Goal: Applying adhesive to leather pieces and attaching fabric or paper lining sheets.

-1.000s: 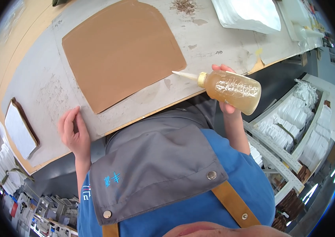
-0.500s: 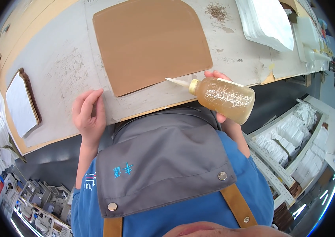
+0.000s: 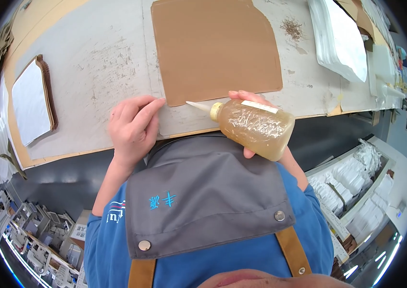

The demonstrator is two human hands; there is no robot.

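**Bottle (image 3: 254, 127) at sheet's corner**

My right hand (image 3: 255, 97) grips the bottle, nozzle (image 3: 197, 105) pointing left over the brown sheet (image 3: 218, 53)'s near edge. Left hand (image 3: 133, 125) by the near-left corner, fingers bunched; can't tell if pinching. Versus 0.5 s ago: nozzle further left.

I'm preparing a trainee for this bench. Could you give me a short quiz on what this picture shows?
1. What does the right hand hold? A, scissors; B, a bottle; C, a brush.
2. True or false: the nozzle ends by the near left corner of the brown sheet.
3. What colour is the top of the nearest stack to the left of the left hand?

Key: 1 B; 2 true; 3 white.
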